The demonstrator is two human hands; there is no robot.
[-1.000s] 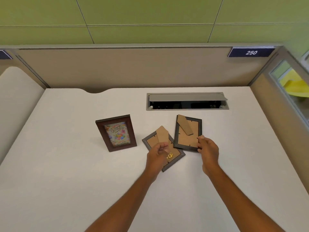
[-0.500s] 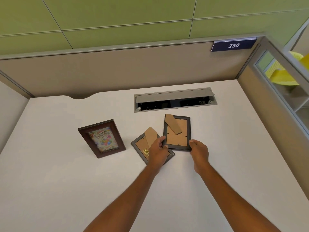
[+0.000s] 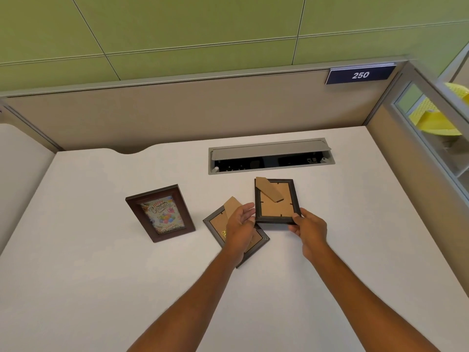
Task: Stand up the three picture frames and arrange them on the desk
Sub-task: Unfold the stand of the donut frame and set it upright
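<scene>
A brown frame [image 3: 160, 212] with a birthday picture stands upright on the white desk [image 3: 101, 288], left of centre. A black frame [image 3: 277, 201] is back side up, its cardboard prop folded out; its near edge is raised off the desk. My right hand [image 3: 310, 229] grips its near right corner. My left hand [image 3: 239, 224] touches its left edge with fingers spread. Under my left hand lies a grey frame [image 3: 218, 226], flat and back side up, partly hidden.
An open cable slot [image 3: 269, 158] with a grey flap is set into the desk just behind the black frame. A beige partition [image 3: 177, 110] closes off the back and right side. A yellow chair [image 3: 441, 118] shows behind the right glass.
My left hand left the grey frame's prop and moved right to the black frame's left edge. My right hand took the black frame's near corner, and its near edge lifted.
</scene>
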